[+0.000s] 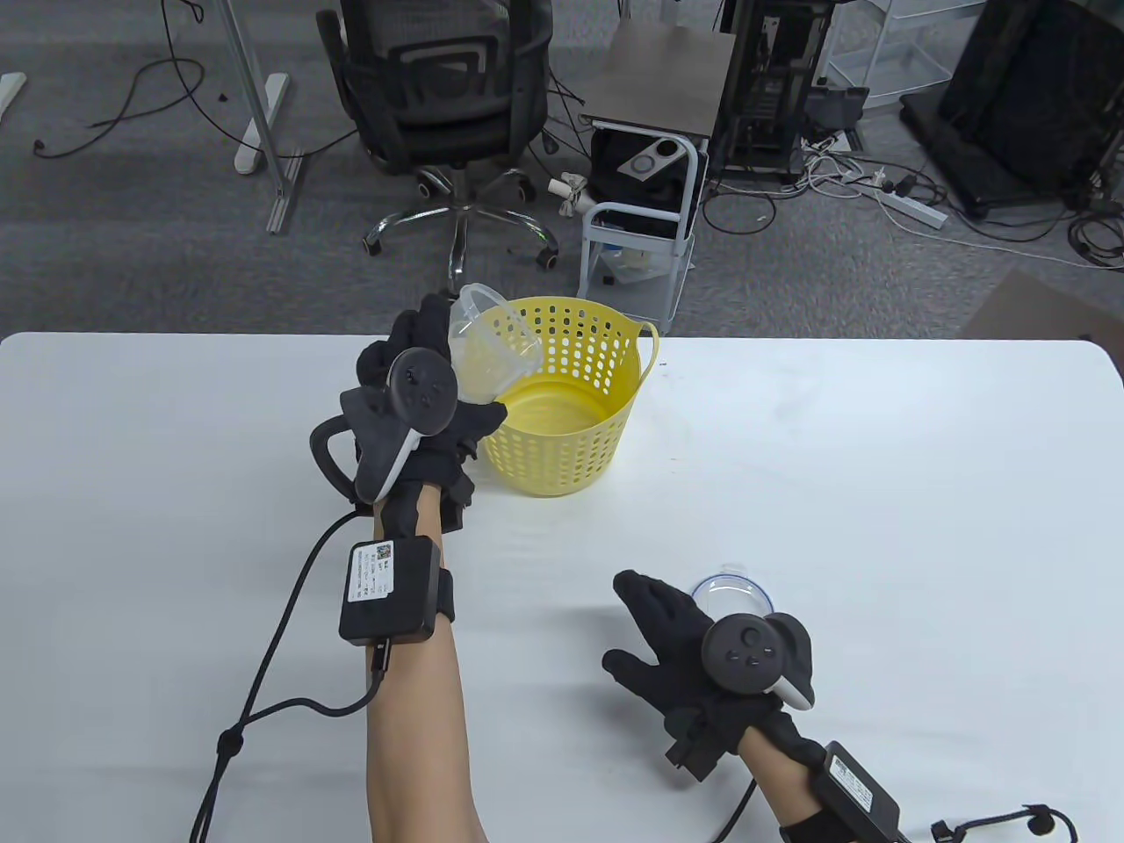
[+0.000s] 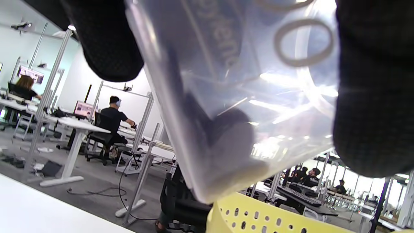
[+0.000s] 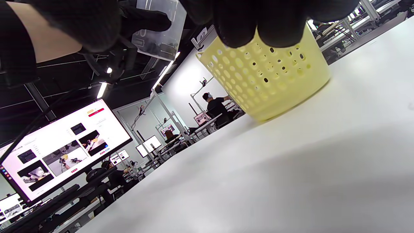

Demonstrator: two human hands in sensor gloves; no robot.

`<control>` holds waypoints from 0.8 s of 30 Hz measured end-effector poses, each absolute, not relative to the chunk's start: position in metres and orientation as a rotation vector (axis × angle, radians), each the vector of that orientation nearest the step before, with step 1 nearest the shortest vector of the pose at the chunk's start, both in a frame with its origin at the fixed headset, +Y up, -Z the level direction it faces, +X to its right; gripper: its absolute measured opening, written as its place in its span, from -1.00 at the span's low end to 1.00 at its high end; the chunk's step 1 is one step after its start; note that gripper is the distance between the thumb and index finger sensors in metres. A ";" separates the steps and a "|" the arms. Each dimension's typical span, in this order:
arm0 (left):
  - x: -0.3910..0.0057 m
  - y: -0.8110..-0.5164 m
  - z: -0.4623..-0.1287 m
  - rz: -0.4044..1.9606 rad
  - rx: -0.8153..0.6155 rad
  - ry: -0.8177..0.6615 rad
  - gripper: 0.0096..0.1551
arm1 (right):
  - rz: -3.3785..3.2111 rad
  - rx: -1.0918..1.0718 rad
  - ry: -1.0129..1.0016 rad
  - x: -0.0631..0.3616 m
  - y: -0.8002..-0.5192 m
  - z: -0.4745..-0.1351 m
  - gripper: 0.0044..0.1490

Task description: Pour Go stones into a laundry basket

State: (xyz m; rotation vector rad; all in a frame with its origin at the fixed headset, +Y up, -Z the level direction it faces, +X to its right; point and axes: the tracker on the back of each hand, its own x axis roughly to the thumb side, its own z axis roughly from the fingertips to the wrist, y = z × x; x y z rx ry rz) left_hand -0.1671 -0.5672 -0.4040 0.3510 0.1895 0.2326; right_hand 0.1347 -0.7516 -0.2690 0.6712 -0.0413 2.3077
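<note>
A yellow perforated laundry basket [image 1: 562,457] stands at the table's far middle; its floor looks bare. My left hand [image 1: 430,347] grips a clear plastic container [image 1: 492,351] and holds it tilted over the basket's left rim. In the left wrist view the container [image 2: 245,81] fills the frame above the basket rim [image 2: 258,216], gripped between gloved fingers [image 2: 106,38]; a dark and a pale rounded shape show near its lower corner, perhaps Go stones. My right hand [image 1: 654,628] rests open on the table, fingers spread, holding nothing. In the right wrist view the basket [image 3: 268,81] stands ahead.
A clear round lid [image 1: 733,593] lies on the white table [image 1: 878,457] just beyond my right hand. An office chair [image 1: 448,97] and a small cart [image 1: 641,228] stand on the floor behind the table's far edge. Cables trail from both wrists.
</note>
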 end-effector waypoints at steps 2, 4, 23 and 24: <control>-0.165 -0.565 -0.405 0.181 0.352 0.195 0.62 | 2.309 0.679 -0.037 0.133 -0.752 -0.268 0.10; -0.163 -0.564 -0.407 0.131 0.355 0.200 0.62 | 2.311 0.684 -0.029 0.132 -0.752 -0.268 0.10; -0.143 -0.563 -0.420 -0.189 0.292 0.179 0.61 | 2.326 0.676 0.026 0.130 -0.751 -0.268 0.10; -0.143 -0.563 -0.421 -0.196 0.290 0.179 0.61 | 2.325 0.675 0.027 0.130 -0.751 -0.269 0.10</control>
